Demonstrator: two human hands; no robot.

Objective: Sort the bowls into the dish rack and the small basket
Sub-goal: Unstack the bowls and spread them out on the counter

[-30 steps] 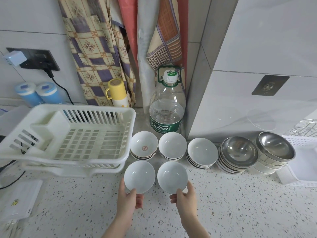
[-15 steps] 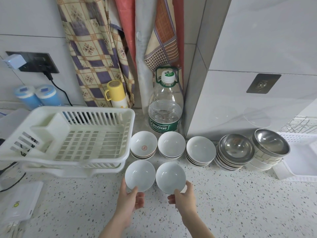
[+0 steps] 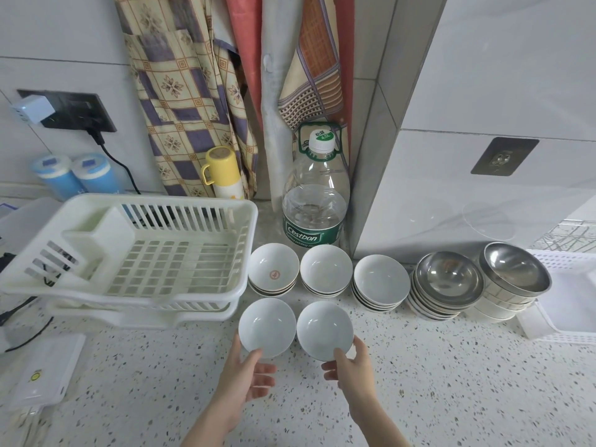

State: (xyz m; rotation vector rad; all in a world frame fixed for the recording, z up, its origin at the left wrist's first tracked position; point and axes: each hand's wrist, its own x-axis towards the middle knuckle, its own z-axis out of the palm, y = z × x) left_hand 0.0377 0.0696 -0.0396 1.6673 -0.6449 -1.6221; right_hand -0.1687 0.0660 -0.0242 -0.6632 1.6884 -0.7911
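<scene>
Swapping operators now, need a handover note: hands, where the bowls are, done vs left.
Left hand: grips the near rim of the left white bowl.
Right hand: grips the near rim of the right white bowl.
Dish rack, far left: holds no bowls.
Small basket, far right: no bowl visible inside, partly cut off.
Behind, along the wall: three white bowl stacks and two steel bowl stacks.
Done: nothing sorted.
Left: both held bowls and all five stacks.

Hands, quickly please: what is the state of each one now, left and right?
Left hand: holds the left white bowl by its near rim.
Right hand: holds the right white bowl by its near rim.
</scene>
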